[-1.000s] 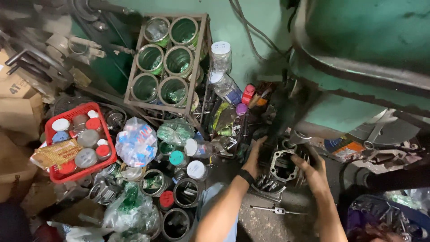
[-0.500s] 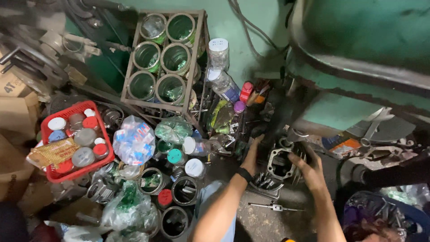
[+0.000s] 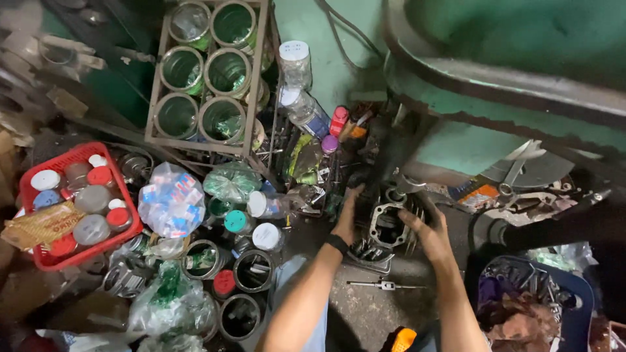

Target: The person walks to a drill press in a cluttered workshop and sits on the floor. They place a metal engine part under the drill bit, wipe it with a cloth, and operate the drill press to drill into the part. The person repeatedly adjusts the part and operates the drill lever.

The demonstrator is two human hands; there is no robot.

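Observation:
A dark finned metal engine cylinder (image 3: 386,225) sits on the grimy floor in the middle of the head view. My left hand (image 3: 345,218) grips its left side, a black band on the wrist. My right hand (image 3: 427,231) is closed on its right side. Just below the part a thin metal hand tool (image 3: 385,285) lies flat on the floor.
A red basket of capped jars (image 3: 36,257) stands at the left. A metal rack of green cans (image 3: 160,91) leans at the back. Plastic bags, bottles and open tins crowd the floor left of my arms. A green machine body (image 3: 495,72) fills the right; a blue tub of scrap (image 3: 574,306) sits lower right.
Both hands have stayed on the engine cylinder. The view has shifted a little, and my right hand has slid slightly along the part's right side.

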